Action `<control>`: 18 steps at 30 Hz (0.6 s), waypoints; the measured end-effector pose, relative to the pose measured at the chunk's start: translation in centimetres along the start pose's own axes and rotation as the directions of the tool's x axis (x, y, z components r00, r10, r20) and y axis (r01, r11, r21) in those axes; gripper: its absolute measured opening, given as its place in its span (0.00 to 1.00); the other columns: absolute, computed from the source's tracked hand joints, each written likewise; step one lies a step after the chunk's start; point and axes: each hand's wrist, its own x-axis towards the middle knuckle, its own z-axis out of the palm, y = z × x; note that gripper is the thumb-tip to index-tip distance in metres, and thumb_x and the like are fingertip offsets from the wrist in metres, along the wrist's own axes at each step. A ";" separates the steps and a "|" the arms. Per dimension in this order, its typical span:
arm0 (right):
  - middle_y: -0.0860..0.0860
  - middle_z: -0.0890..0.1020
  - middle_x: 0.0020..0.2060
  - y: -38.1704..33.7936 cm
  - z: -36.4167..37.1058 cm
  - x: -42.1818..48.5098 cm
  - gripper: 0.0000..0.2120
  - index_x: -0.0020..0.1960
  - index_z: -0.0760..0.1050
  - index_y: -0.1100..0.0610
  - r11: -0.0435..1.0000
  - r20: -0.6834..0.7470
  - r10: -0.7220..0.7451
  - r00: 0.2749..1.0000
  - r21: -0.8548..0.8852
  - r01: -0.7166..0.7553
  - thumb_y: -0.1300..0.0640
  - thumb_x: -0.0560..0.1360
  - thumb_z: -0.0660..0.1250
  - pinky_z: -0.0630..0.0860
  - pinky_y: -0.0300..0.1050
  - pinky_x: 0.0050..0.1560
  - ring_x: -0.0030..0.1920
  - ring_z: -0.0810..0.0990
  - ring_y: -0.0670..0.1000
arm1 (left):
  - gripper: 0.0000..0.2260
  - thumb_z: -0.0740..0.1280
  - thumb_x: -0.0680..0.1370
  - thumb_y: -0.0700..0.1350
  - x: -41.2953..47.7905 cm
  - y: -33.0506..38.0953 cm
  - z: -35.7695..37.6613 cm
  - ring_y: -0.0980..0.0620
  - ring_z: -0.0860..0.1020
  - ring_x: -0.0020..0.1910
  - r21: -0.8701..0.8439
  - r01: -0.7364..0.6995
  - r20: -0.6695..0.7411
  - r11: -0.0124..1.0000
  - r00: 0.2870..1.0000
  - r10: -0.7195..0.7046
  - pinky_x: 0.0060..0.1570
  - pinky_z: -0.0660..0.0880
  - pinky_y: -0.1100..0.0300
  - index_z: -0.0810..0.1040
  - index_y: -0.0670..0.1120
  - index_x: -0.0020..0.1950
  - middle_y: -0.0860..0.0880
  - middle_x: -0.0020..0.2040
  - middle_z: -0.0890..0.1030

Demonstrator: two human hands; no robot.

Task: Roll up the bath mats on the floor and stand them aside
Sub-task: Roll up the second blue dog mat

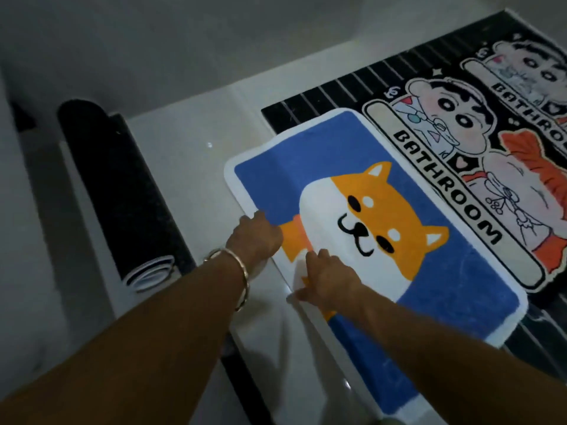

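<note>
Hands both on near long edge of blue dog mat, which lies flat and unrolled on white floor tiles.

Left hand: at the mat's white border, fingers curled, thumb up. Can't tell whether it actually grips the edge or just sits on it. Metal bracelet on that wrist.

Right hand: just beside the left, nearer the body, lying on the dog print with fingers fairly straight, thumb out over the mat edge. Pressing rather than gripping.

Beyond the hands, the blue mat's far side overlaps a black cartoon mat printed BATHROOM, also flat. Further out right of both hands, second mat with the same print, partly cut off by the frame.

Left of the left hand, well apart: rolled mat, black outside, white spiral end facing the camera. It lies on its side along the base of the wall, not upright.

Lighting dim, edges soft.
</note>
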 end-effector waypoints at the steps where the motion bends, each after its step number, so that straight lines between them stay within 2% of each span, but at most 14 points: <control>1: 0.57 0.67 0.62 -0.2 0.3 -0.4 0.35 0.65 0.61 0.59 0.999 0.008 -0.019 1.000 -0.035 0.019 0.37 0.71 0.68 0.71 0.52 0.54 0.61 0.69 0.58 | 0.22 0.58 0.79 0.50 -0.5 -0.4 -0.3 0.38 0.69 0.66 0.009 0.005 0.002 1.000 1.000 -0.005 0.65 0.67 0.49 0.62 0.43 0.71 0.37 0.68 0.68; 4: 0.58 0.67 0.63 -1.2 -0.1 -1.0 0.33 0.67 0.60 0.59 0.995 -0.047 -0.082 0.996 -0.066 0.079 0.40 0.73 0.66 0.70 0.53 0.55 0.62 0.70 0.60 | 0.23 0.58 0.80 0.51 -2.1 -0.5 -1.0 0.38 0.69 0.66 0.013 -0.002 -0.025 1.000 1.000 0.002 0.64 0.67 0.49 0.61 0.42 0.72 0.37 0.70 0.67; 7: 0.58 0.69 0.62 -1.8 -1.2 -1.2 0.29 0.66 0.62 0.59 0.996 -0.096 -0.092 0.991 0.003 0.093 0.41 0.75 0.65 0.70 0.52 0.55 0.61 0.71 0.59 | 0.24 0.58 0.80 0.51 -3.2 0.2 -0.7 0.39 0.67 0.68 0.044 -0.005 0.021 0.999 1.000 0.004 0.64 0.65 0.52 0.61 0.41 0.72 0.38 0.71 0.65; 12: 0.59 0.69 0.62 -0.1 -1.6 -1.6 0.30 0.66 0.63 0.59 0.999 -0.124 -0.006 0.992 0.052 0.012 0.41 0.74 0.66 0.69 0.51 0.55 0.62 0.71 0.60 | 0.24 0.57 0.81 0.49 -4.3 1.3 0.7 0.42 0.64 0.71 0.096 -0.035 0.065 0.995 0.997 0.029 0.66 0.62 0.55 0.59 0.39 0.74 0.39 0.74 0.63; 18: 0.59 0.69 0.63 1.5 0.5 -2.2 0.32 0.66 0.63 0.60 0.997 -0.043 0.070 0.997 0.012 -0.070 0.40 0.73 0.67 0.70 0.52 0.59 0.63 0.71 0.59 | 0.24 0.55 0.82 0.50 -4.7 0.9 2.5 0.43 0.64 0.72 0.087 -0.061 0.095 0.994 0.994 0.053 0.66 0.63 0.56 0.58 0.40 0.75 0.41 0.75 0.62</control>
